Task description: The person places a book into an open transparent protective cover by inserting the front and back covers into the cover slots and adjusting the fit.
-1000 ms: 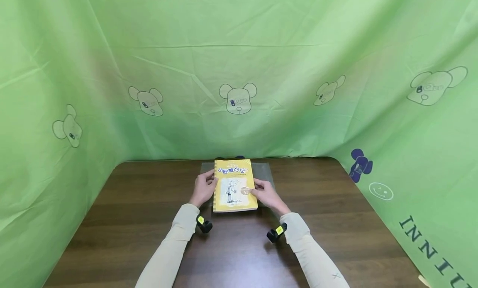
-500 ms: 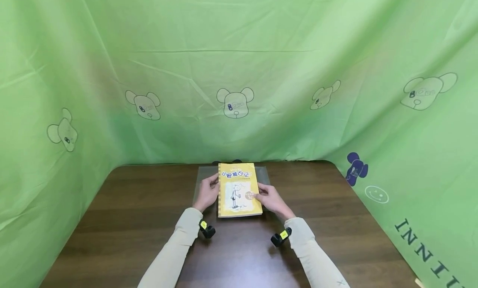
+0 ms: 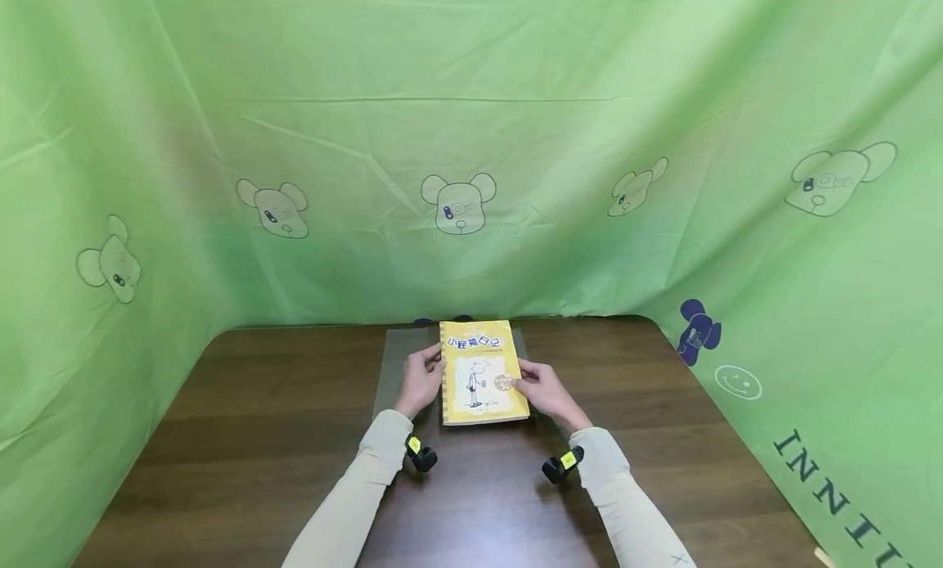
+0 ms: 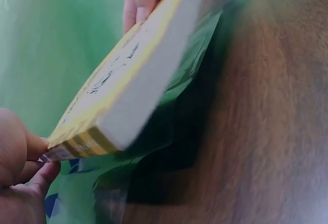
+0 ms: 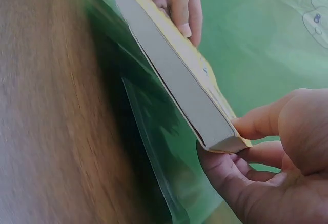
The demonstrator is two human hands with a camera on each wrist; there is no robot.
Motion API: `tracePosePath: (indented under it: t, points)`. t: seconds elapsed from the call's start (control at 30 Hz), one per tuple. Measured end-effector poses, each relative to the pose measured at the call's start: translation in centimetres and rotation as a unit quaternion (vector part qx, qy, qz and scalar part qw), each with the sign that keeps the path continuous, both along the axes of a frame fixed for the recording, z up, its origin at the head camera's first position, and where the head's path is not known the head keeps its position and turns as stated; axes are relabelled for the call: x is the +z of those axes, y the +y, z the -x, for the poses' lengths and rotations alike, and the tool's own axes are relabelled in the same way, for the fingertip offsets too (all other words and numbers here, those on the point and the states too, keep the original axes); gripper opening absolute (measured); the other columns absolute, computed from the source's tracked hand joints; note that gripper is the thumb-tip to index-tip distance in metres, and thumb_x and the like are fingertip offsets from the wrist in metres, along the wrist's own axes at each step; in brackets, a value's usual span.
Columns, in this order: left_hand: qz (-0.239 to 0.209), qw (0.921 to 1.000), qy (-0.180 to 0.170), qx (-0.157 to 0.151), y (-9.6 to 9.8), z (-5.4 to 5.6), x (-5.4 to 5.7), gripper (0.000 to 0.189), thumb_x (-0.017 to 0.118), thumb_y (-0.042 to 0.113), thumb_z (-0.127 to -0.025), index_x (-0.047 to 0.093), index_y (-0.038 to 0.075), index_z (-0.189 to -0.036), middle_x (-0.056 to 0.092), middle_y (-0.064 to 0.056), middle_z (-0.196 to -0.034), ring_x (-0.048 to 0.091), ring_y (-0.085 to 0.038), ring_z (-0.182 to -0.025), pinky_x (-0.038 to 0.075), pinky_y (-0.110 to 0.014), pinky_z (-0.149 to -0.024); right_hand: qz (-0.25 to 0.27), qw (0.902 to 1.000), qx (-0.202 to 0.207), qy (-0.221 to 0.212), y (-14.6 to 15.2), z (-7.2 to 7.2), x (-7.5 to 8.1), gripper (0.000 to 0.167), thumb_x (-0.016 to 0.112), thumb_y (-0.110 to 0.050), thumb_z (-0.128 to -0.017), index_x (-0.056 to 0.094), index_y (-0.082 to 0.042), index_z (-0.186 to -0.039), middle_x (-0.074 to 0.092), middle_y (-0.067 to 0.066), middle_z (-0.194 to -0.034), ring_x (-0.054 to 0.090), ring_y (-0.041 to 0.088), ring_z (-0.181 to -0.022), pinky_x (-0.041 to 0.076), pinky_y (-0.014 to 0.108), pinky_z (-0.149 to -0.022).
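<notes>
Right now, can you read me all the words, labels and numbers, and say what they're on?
"小屁孩日记": on the yellow book.
"INNI": on the green cloth, next letter cut off.
Too small or blurred: the mark after the title, subtitle, round badge, spine label, lettering on the animal heads, yellow tags.
No number is readable.

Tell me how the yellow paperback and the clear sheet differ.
The yellow paperback is opaque and thick; the clear sheet is see-through and thin. The left hand and right hand hold the paperback raised; the sheet lies on the table. The sheet spreads wider than the paperback. Both have straight edges.
</notes>
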State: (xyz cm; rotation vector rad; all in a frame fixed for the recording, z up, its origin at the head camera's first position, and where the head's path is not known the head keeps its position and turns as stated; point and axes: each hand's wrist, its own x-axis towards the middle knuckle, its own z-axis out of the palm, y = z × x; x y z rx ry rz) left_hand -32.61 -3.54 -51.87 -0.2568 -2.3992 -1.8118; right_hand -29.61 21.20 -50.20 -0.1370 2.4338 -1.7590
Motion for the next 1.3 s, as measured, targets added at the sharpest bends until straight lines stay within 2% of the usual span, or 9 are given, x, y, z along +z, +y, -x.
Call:
tracePosePath:
  t: [0.17,0.4,0.53,0.67,0.87,1.1,1.2,1.3]
  points:
    - [-0.004,1.0000,-0.008,0.002,0.8,0.2,-0.2,0.043,0.057,-0.001,-0.100,0.052,-0.008,-0.142,0.063,-0.028,-0.132,0.065,-0.036,-0.119,0.059,-0.038,-0.093,-0.005,1.0000,-0.003,0.007,0.5,0.2,0.1,0.052,0.057,0.002,-0.098,0.043,0.014,-0.146,0.065,0.030,-0.122,0.069,0.025,-0.101,0.059,0.024,-0.074]
    - [-0.006,0.9997,-0.015,-0.016,1.8,0.5,-0.1,0.044,0.055,-0.003,-0.099,0.050,-0.012,-0.142,0.049,-0.028,-0.149,0.054,-0.039,-0.134,0.051,-0.038,-0.106,-0.015,0.9996,-0.020,0.016,1.1,0.7,0.2,0.053,0.057,0.001,-0.099,0.041,0.013,-0.148,0.064,0.032,-0.124,0.069,0.028,-0.102,0.059,0.024,-0.074]
    - [-0.009,0.9996,-0.020,-0.019,2.2,0.7,-0.2,0.045,0.053,-0.005,-0.098,0.048,-0.013,-0.142,0.045,-0.028,-0.152,0.049,-0.039,-0.137,0.048,-0.039,-0.109,-0.022,0.9991,-0.036,0.007,1.2,0.9,0.1,0.054,0.057,0.000,-0.100,0.039,0.010,-0.150,0.062,0.031,-0.129,0.068,0.027,-0.105,0.059,0.025,-0.077]
    - [-0.005,0.9996,-0.020,-0.018,2.4,1.0,-0.6,0.046,0.051,-0.006,-0.098,0.046,-0.014,-0.143,0.044,-0.028,-0.153,0.046,-0.040,-0.140,0.046,-0.039,-0.109,-0.022,0.9984,-0.052,0.004,1.2,1.2,-0.3,0.054,0.057,0.000,-0.100,0.041,0.007,-0.151,0.063,0.029,-0.128,0.068,0.026,-0.102,0.058,0.025,-0.076]
    - [0.017,0.9995,-0.021,-0.018,2.6,1.2,-1.0,0.048,0.051,-0.006,-0.098,0.045,-0.012,-0.145,0.043,-0.027,-0.154,0.043,-0.038,-0.143,0.045,-0.040,-0.111,-0.044,0.9968,-0.066,0.012,1.0,1.4,-0.8,0.053,0.057,-0.002,-0.100,0.042,0.006,-0.151,0.065,0.026,-0.124,0.067,0.020,-0.094,0.056,0.023,-0.072]
    - [0.042,0.9973,-0.036,-0.047,2.8,1.4,-1.5,0.050,0.048,-0.003,-0.100,0.040,-0.011,-0.149,0.040,-0.028,-0.155,0.047,-0.039,-0.139,0.044,-0.043,-0.112,-0.060,0.9942,-0.085,0.027,0.9,1.3,-1.3,0.050,0.059,-0.001,-0.098,0.047,0.009,-0.146,0.067,0.023,-0.114,0.065,0.017,-0.087,0.053,0.020,-0.069]
    - [0.068,0.9961,-0.023,-0.052,2.9,1.5,-1.5,0.050,0.049,-0.005,-0.099,0.042,-0.012,-0.148,0.041,-0.029,-0.154,0.047,-0.040,-0.139,0.045,-0.045,-0.111,-0.076,0.9927,-0.087,0.032,1.0,1.3,-1.6,0.049,0.059,-0.001,-0.098,0.048,0.010,-0.145,0.067,0.023,-0.113,0.064,0.017,-0.088,0.053,0.019,-0.069]
    - [0.113,0.9921,-0.002,-0.055,2.8,1.5,-1.6,0.048,0.052,-0.005,-0.098,0.045,-0.013,-0.145,0.042,-0.030,-0.153,0.045,-0.040,-0.141,0.044,-0.047,-0.112,-0.093,0.9907,-0.093,0.034,1.0,1.2,-1.8,0.048,0.060,-0.002,-0.098,0.050,0.010,-0.143,0.068,0.023,-0.113,0.065,0.018,-0.088,0.053,0.021,-0.069]
